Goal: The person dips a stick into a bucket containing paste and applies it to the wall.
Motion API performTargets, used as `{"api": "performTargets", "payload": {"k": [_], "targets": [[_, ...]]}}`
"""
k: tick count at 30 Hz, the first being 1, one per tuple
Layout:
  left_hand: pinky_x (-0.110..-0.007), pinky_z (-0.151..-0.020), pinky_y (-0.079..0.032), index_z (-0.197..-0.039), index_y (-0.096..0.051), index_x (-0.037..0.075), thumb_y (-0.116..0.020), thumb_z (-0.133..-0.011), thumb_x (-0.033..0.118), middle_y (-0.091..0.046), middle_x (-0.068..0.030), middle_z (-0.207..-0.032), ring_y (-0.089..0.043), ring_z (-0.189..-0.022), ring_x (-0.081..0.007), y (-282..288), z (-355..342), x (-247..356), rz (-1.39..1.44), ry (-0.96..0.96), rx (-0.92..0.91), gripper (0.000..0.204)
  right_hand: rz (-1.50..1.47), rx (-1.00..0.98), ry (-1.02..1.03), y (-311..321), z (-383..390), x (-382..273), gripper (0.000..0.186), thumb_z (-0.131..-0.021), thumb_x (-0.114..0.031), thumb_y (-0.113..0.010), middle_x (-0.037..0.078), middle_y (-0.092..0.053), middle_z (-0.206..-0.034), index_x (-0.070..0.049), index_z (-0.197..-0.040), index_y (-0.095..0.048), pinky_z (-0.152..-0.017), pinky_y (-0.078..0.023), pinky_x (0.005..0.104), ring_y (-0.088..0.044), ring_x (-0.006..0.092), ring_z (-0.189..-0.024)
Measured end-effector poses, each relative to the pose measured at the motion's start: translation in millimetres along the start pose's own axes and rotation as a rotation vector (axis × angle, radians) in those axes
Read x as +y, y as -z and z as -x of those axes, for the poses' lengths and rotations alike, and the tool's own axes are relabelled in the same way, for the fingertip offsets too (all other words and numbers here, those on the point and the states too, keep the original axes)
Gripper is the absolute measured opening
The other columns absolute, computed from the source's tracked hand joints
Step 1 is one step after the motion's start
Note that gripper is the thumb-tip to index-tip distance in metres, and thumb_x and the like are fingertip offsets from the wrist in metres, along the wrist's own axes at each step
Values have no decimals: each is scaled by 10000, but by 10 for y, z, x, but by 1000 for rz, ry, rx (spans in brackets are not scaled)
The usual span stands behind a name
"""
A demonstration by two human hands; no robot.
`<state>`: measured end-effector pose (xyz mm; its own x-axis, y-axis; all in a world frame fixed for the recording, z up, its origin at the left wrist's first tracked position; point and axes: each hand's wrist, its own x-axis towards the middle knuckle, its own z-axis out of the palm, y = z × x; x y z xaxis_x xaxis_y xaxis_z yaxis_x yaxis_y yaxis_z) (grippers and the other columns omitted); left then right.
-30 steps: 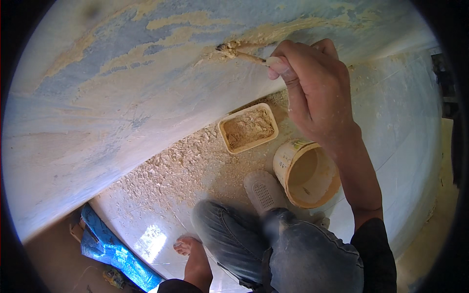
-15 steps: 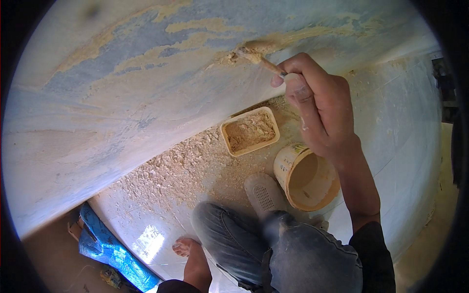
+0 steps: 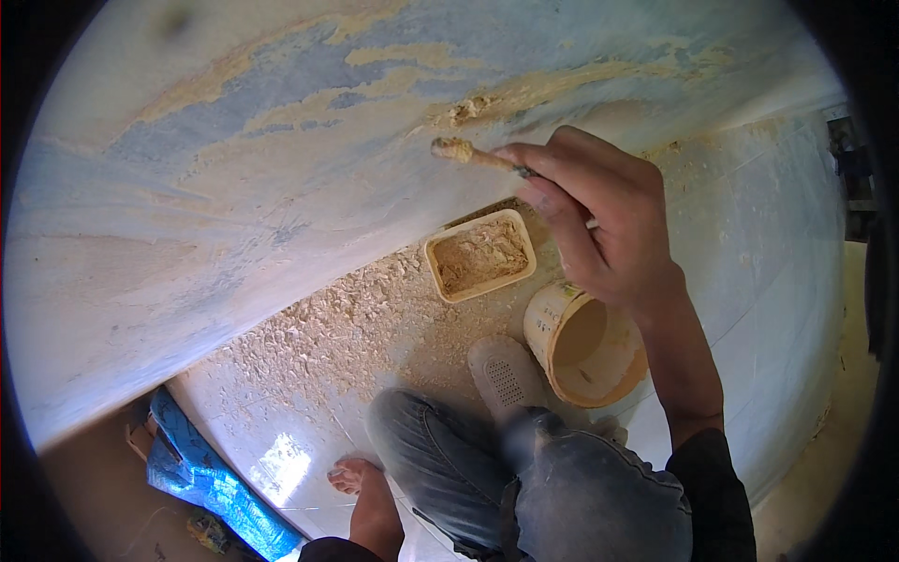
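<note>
My right hand (image 3: 609, 206) pinches a narrow scraper-like tool (image 3: 482, 157); its tip is caked with yellowish putty and its exact kind is hard to make out. The tip stands just off a pale wall (image 3: 234, 197) streaked with yellow putty and grey patches. A fresh lump of putty (image 3: 468, 110) sticks to the wall just above the tip. Low at the left, my left hand (image 3: 351, 475) is by the tiled floor, dusty, fingers loosely apart, with nothing visible in it. Below my right hand lies a cream rectangular tub (image 3: 434, 267) holding crumbly putty.
A round cream bucket (image 3: 538, 328), smeared inside, stands right of my shoe (image 3: 506, 370). Scraped flakes (image 3: 318, 328) cover the floor along the wall's foot. A blue plastic sheet (image 3: 211, 482) lies at lower left. Another wall surface (image 3: 749, 206) rises at the right.
My right hand has drawn the tool down and left, away from the wall, leaving a lump of putty there. My left hand stays nearly in place.
</note>
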<state>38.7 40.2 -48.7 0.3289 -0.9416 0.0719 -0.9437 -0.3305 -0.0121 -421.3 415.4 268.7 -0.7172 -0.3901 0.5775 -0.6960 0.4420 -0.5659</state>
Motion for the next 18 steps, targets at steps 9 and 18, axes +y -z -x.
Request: {"api": "performTargets", "payload": {"k": [9,18], "targets": [[-516,-1066,-290,-1392,-369,131,-361,-954,452,-366,-149,-1434,-352,-1323,-345,-7,-40,-21,-24,-7,8,543,191,55,196,-12,-86,86,111,-824,-2,-666,117,-609,-702,23,-931,-651,-506,-436,301,-541,195,-547],[-521,-1064,-289,-1382,-380,127,-373,-949,453,-371,-147,-1426,-351,-1324,-347,26,17,35,-17,18,-12,543,119,44,7,-32,-30,41,75,-881,-21,-627,145,-664,-765,37,-926,-643,-519,-470,281,-610,218,-564]]}}
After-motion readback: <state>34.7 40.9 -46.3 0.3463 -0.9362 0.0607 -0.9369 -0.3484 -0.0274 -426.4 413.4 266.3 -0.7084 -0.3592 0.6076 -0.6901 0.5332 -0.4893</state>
